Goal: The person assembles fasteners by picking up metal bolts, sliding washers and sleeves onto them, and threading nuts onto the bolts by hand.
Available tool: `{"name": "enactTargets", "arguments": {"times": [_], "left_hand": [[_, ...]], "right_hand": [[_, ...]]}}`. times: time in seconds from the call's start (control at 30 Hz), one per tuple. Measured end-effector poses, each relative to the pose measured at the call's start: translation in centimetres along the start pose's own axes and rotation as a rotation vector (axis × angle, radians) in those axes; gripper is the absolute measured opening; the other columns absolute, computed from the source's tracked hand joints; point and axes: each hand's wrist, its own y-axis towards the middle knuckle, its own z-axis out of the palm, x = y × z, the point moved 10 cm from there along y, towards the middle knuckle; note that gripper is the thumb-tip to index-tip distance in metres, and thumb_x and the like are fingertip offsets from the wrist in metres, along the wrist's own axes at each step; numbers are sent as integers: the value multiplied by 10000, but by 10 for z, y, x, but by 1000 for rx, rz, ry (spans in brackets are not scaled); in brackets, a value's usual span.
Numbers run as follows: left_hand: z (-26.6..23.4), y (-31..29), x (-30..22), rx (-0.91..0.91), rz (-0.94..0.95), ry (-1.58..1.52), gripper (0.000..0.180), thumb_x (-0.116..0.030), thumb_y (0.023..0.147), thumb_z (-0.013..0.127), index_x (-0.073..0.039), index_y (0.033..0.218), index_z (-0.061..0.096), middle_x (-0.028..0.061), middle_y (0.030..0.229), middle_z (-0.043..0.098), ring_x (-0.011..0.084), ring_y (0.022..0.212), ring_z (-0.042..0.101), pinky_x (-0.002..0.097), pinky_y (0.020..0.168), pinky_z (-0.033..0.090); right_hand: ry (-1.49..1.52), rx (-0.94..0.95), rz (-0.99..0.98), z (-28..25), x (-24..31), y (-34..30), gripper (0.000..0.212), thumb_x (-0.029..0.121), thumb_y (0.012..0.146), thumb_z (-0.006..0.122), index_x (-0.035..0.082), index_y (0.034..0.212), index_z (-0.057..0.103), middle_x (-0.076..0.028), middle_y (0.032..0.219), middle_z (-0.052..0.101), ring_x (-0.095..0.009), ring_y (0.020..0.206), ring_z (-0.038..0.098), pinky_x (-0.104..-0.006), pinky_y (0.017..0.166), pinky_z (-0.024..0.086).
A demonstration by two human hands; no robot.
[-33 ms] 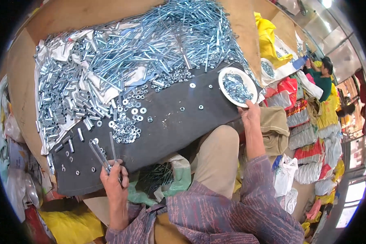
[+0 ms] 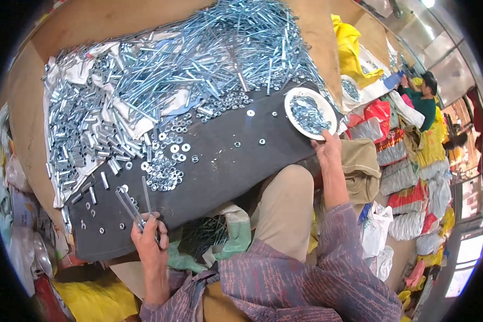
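My left hand (image 2: 151, 236) is closed around a few slim metal rods (image 2: 129, 205) that point up and away over the cloth's near left edge. One of them seems to carry a washer at its far end. My right hand (image 2: 327, 147) grips the near rim of a white bowl (image 2: 332, 110), thumb on the rim. Small shiny metal pieces (image 2: 308, 114) fill the bowl, too small to tell apart. Between the hands, a heap of washers (image 2: 165, 174) lies on the dark cloth (image 2: 214, 177), with several loose washers (image 2: 250, 113) scattered around.
Long metal rods (image 2: 241, 48) are piled at the back, with short metal sleeves (image 2: 86, 139) to the left. Wooden boards (image 2: 24, 118) wall in the left and far sides. A green-lined bag (image 2: 236, 231) sits below the cloth. Filled sacks (image 2: 408, 204) and another person (image 2: 426, 102) are at right.
The scene has shifted very slightly left in view. Both hands keep their hold on the rods and the bowl.
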Motion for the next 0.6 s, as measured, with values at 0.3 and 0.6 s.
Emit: {"name": "enactTargets", "arguments": {"times": [0.3,0.6], "left_hand": [[-1,0,-1,-26,30,54,143,-163,892,596,-49,960,543,49,618,532,82,365,377,209,332,259],[-2,3,1,-103,-10,23,137,-141,888,589,-39,970,546,53,620,532,85,379,383,213,338,264]], "right_hand": [[-1113,-216,-656,-37,133,73,448,264,873,589,-5,1222,512,-245,1008,640,-343,819,659,-453,795,490],[-1123,124,-702,105,173,89,378,243,857,576,49,1182,597,-155,814,667,-246,775,660,-370,711,491]]}}
